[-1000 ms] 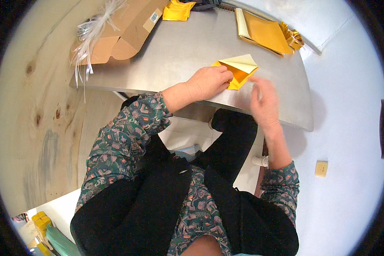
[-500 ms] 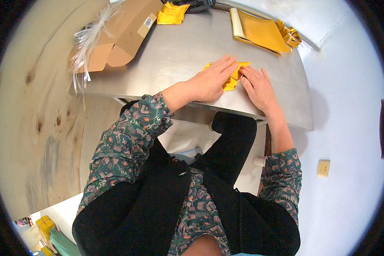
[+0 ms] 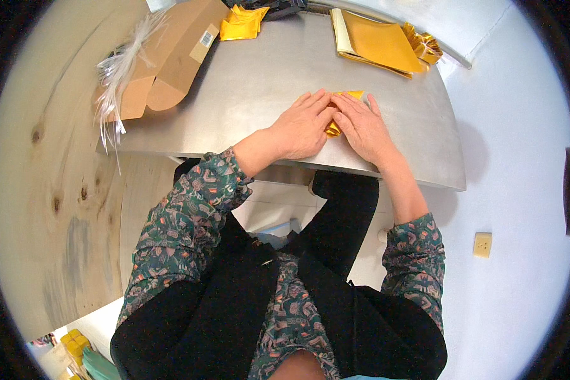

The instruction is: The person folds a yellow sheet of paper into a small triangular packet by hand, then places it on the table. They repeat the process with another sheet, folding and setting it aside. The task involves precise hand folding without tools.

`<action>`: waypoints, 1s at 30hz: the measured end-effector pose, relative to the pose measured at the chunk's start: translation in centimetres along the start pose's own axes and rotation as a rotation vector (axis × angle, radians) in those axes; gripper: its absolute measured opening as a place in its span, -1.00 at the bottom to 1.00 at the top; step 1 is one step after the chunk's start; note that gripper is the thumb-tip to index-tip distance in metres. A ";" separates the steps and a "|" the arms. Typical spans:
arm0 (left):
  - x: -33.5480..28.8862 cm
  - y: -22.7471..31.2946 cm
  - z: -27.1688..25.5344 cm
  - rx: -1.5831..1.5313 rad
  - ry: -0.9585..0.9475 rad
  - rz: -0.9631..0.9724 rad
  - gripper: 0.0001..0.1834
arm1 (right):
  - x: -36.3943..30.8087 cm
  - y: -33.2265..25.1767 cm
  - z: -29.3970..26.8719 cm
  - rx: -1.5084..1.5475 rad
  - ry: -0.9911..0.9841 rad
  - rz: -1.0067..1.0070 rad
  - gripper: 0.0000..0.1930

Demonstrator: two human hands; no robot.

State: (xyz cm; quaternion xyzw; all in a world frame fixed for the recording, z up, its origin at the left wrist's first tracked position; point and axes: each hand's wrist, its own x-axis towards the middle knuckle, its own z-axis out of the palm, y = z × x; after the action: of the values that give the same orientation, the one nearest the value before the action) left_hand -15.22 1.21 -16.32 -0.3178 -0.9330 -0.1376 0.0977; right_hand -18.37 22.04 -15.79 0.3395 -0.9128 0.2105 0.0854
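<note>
A partly folded sheet of gold foil paper (image 3: 333,130) lies near the front edge of the metal table. My two hands cover most of it. Stretched flat over its left side, my left hand (image 3: 299,126) has its fingers pointing away from me. From the right, my right hand (image 3: 364,130) rests on the foil with fingers extended, its fingertips close to those of my left hand. A yellow corner shows beyond the right fingers, and a shiny lower tip shows between the hands. What lies under the fingers is hidden.
An open cardboard box (image 3: 171,69) with white plastic strips (image 3: 117,82) stands at the left. Folded gold pieces (image 3: 242,24) lie at the back by a black plastic bag (image 3: 285,7). Back right are a stack of gold sheets (image 3: 380,41) and a crinkled gold bundle (image 3: 426,47).
My hands have come closer together over the gold foil paper, covering more of it. The right hand has shifted left. The whole view has moved slightly.
</note>
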 end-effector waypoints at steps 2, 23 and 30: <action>-0.1 0.0 0.1 -0.014 0.059 0.021 -0.39 | 0.3 0.0 0.2 -0.037 -0.033 0.017 -0.46; -1.6 -0.2 -0.8 0.009 0.016 0.108 -0.29 | -1.2 3.9 -1.9 -0.227 -0.042 0.078 -0.39; -5.9 0.0 -2.6 -0.044 -0.005 0.287 -0.24 | -6.8 -0.1 -2.3 -0.182 -0.024 -0.195 -0.25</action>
State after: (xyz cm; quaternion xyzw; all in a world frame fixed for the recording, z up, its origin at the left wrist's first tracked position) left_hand -10.39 -2.90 -15.45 -0.4502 -0.8751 -0.1417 0.1072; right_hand -13.17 26.96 -15.70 0.4200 -0.8917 0.1134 0.1251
